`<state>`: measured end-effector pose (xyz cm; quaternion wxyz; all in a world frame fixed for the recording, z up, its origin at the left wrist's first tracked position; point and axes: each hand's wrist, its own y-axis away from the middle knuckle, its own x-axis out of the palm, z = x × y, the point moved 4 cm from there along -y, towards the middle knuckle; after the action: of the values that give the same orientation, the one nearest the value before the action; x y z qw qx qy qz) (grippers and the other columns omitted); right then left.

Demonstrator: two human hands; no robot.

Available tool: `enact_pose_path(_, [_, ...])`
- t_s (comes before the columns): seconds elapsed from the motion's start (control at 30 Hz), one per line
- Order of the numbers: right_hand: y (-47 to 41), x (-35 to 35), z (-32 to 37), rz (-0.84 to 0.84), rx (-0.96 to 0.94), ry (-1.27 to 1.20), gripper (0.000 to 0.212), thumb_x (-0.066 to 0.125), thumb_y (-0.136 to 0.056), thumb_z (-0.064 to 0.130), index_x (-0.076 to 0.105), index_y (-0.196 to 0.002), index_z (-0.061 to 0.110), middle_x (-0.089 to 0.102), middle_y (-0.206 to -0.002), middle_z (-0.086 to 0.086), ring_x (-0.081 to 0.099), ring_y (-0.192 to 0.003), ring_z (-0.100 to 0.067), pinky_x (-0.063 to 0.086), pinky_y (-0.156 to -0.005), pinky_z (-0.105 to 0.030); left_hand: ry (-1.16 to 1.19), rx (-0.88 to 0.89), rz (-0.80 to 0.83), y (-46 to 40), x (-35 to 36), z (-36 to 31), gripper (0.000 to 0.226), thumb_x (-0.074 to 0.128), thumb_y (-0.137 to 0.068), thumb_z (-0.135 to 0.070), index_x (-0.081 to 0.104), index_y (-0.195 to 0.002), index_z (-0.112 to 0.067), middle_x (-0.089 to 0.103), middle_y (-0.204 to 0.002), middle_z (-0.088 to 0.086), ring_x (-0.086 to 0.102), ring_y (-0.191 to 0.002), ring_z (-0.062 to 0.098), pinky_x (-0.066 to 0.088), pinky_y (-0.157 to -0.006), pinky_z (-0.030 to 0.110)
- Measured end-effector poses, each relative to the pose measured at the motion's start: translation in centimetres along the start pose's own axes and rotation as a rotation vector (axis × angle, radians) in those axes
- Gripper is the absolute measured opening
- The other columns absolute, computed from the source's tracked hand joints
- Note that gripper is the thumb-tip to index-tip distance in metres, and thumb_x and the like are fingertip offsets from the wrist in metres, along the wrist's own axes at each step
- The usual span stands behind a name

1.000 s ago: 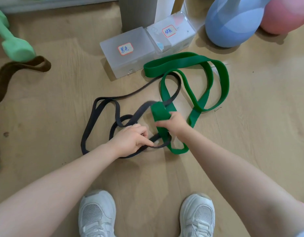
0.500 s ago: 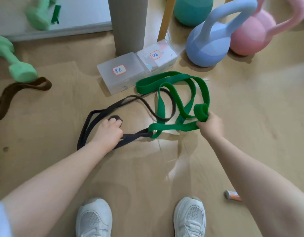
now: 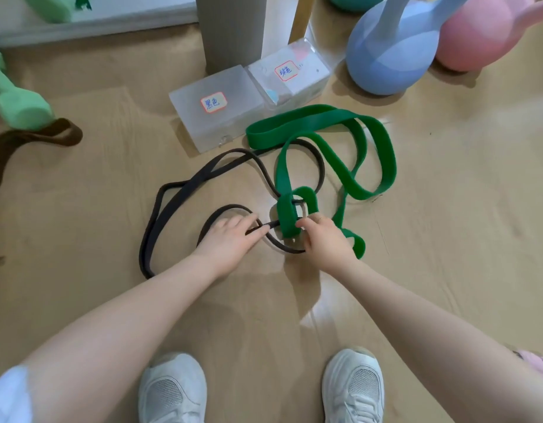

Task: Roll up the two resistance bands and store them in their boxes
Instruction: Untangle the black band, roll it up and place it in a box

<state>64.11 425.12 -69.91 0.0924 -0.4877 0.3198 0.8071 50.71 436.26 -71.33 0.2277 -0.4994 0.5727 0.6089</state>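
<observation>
Our left hand (image 3: 233, 236) pinches the limp black band (image 3: 172, 203), our right hand (image 3: 325, 239) grips the floppy green band (image 3: 349, 175); both tangle easily, so grasp near the crossing.

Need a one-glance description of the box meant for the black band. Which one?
Find the grey pillar at the top of the floor; two frosted plastic boxes sit at its foot. Take the left box, nearer the black band; the right box sits closer to the blue kettlebell.

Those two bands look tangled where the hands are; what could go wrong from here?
The green band loops around the black band by the right hand, so rolling now may wind both together. The left hand only has a light grip on the black one, which could slip.
</observation>
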Motion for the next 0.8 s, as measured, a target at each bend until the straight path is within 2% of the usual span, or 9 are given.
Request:
enact_pose_path(0.13, [-0.8,2.1,-0.6,0.071,0.107,0.043,0.055,0.058,-0.086,0.028,0.035,-0.134,0.012,0.047,-0.131,-0.011,0.047,-0.116,-0.029,0.041,-0.094,-0.039,0.047,0.001,-0.035,-1.1,0.2,-0.5,0.073,0.048,-0.092,-0.005,0.008,-0.148,-0.029,0.005,-0.157,0.004,0.019,-0.141,0.026,0.023,-0.112,0.038])
enact_pose_path(0.2, [-0.8,2.9,-0.5,0.122,0.087,0.125,0.085,0.068,-0.075,0.045,0.024,-0.141,0.014,0.032,-0.144,-0.012,0.039,-0.128,-0.030,0.033,-0.103,-0.040,0.062,0.019,-0.088,-1.6,0.1,-0.8,0.076,0.049,-0.092,-0.007,0.003,-0.148,-0.030,0.000,-0.158,0.001,0.017,-0.142,0.024,0.023,-0.113,0.038])
enact_pose_path(0.27, [-0.1,3.6,-0.2,0.187,0.089,0.208,0.095,0.069,-0.076,0.044,0.013,-0.146,0.013,0.015,-0.152,-0.015,0.034,-0.132,-0.033,0.029,-0.106,-0.040,0.073,0.045,-0.122,-2.2,-0.2,-1.1,0.079,0.049,-0.092,-0.008,-0.001,-0.148,-0.031,-0.005,-0.158,0.000,0.016,-0.142,0.023,0.023,-0.113,0.037])
enact_pose_path(0.4, [1.0,3.9,-0.1,0.083,0.118,0.133,0.058,0.043,-0.093,0.008,0.019,-0.145,0.016,0.022,-0.146,-0.015,0.055,-0.105,-0.036,0.045,-0.087,-0.039,0.029,0.101,-0.053,-2.9,-0.2,-1.7,0.079,0.046,-0.090,-0.007,-0.002,-0.149,-0.030,-0.008,-0.158,0.001,0.015,-0.142,0.023,0.020,-0.112,0.036])
enact_pose_path(0.5, [0.1,2.4,-0.8,-0.055,0.201,-0.255,0.038,0.050,-0.091,0.015,0.048,-0.129,0.014,0.051,-0.124,-0.009,0.058,-0.103,-0.028,0.044,-0.084,-0.029,0.046,0.098,-0.038,-3.1,-0.3,-1.9,0.077,0.049,-0.091,-0.015,0.000,-0.148,-0.031,-0.004,-0.158,0.000,0.011,-0.143,0.023,0.017,-0.114,0.038])
enact_pose_path(0.57, [-0.6,0.8,-1.7,-0.090,0.300,-0.364,0.039,0.058,-0.089,0.021,0.050,-0.127,0.014,0.056,-0.121,-0.007,0.057,-0.110,-0.024,0.043,-0.088,-0.028,0.027,0.117,-0.065,-3.2,-0.5,-2.3,0.077,0.050,-0.092,-0.018,-0.001,-0.149,-0.030,0.010,-0.157,0.002,0.016,-0.141,0.023,0.018,-0.113,0.038])
enact_pose_path(0.63, [-0.6,0.3,-2.5,0.043,0.377,-0.243,0.054,0.063,-0.086,0.027,0.042,-0.133,0.012,0.053,-0.126,-0.009,0.054,-0.112,-0.025,0.044,-0.091,-0.031,-0.005,0.117,-0.093,-3.5,-0.8,-2.7,0.076,0.048,-0.093,-0.015,-0.004,-0.149,-0.027,0.033,-0.145,0.004,0.029,-0.133,0.023,0.023,-0.110,0.037])
enact_pose_path(0.7, [0.2,0.7,-2.5,0.247,0.386,-0.179,0.049,0.063,-0.085,0.026,0.048,-0.129,0.011,0.058,-0.120,-0.009,0.057,-0.106,-0.025,0.047,-0.088,-0.033,-0.020,0.118,-0.127,-3.8,-1.1,-3.2,0.074,0.047,-0.093,-0.011,0.000,-0.149,-0.024,0.045,-0.134,0.003,0.036,-0.126,0.023,0.025,-0.108,0.036])
enact_pose_path(0.8, [1.4,0.4,-2.2,0.305,0.308,-0.410,0.024,0.059,-0.087,0.015,0.066,-0.110,0.019,0.066,-0.104,-0.004,0.059,-0.096,-0.021,0.047,-0.086,-0.032,0.114,0.114,-0.195,-3.8,-2.1,-2.9,0.048,0.046,-0.094,-0.016,0.035,-0.141,-0.021,0.050,-0.127,0.000,0.039,-0.122,0.020,0.024,-0.107,0.034])
